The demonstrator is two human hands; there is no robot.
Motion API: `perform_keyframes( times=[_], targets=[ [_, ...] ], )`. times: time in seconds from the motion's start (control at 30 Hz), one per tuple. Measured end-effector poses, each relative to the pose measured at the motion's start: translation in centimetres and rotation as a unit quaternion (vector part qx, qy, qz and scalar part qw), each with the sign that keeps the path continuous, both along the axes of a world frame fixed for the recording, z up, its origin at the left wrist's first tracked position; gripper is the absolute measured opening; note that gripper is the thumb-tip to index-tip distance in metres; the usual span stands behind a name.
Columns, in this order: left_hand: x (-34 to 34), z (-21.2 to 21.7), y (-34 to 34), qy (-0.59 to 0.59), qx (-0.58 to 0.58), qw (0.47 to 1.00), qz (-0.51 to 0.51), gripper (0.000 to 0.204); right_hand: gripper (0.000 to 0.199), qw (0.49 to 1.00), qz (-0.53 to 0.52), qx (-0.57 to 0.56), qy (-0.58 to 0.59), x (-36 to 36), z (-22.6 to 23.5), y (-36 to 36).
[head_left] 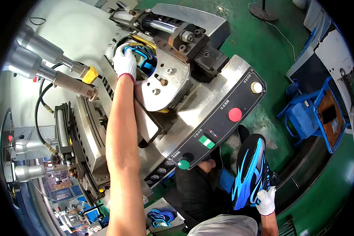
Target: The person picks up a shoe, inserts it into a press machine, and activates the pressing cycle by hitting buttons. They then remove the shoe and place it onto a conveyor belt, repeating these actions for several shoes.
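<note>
In the head view, the black control panel (pixel 220 128) with its red button (pixel 235 114) lies across the middle. To the panel's upper left, the white-gloved left hand (pixel 125 61) reaches to the curved opening of the metal machine (pixel 153 92). Its fingers curl over the near edge of a blue-and-black shoe piece (pixel 146 63) seated in that opening; the hand seems to grasp this edge, though the thumb is hidden and I cannot tell how firmly it holds.

To the panel's lower right, the gloved right hand (pixel 266 200) grasps a black shoe upper (pixel 247 173) with bright blue streaks, holding it by the lower end, the long patterned side turned up. I cannot make out whether a sole is attached.

Below the panel and a little to its left, another blue shoe (pixel 160 217) rests on a pale surface (pixel 165 203).

Both held pieces look light and fairly soft, with a textile-like body that would probably bend and give at the collar. They hardly look fragile or slippery, and knitted gloves should grip well. The best hold is likely the firmer edge around the opening or the heel end, as the right hand has it; squeezing mid-body could crease the material.
</note>
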State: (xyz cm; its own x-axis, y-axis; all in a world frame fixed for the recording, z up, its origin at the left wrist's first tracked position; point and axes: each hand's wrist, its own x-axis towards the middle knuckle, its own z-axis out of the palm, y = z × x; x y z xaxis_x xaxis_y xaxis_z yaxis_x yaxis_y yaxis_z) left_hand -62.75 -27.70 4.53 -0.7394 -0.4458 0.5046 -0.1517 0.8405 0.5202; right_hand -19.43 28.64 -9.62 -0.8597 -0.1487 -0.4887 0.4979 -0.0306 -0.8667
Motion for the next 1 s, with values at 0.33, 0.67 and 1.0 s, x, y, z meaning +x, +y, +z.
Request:
perform_keyframes(
  times=[0.33,0.67,1.0],
  targets=[
    [8.6,9.6,6.7,0.181,0.035,0.983,-0.004,0.025,0.011,0.947,0.023,0.177,0.268,-2.6,2.8,-2.2],
    [42.2,7.3,13.7,-0.043,0.065,0.927,-0.367,0.036,0.034,0.976,-0.071,0.034,0.205,-17.4,13.3,-12.1],
    [57.8,-4.2,15.8,-0.156,0.274,0.903,-0.292,0.046,0.072,0.752,0.331,0.391,0.415,-42.8,27.6,-39.0]
  ],
)
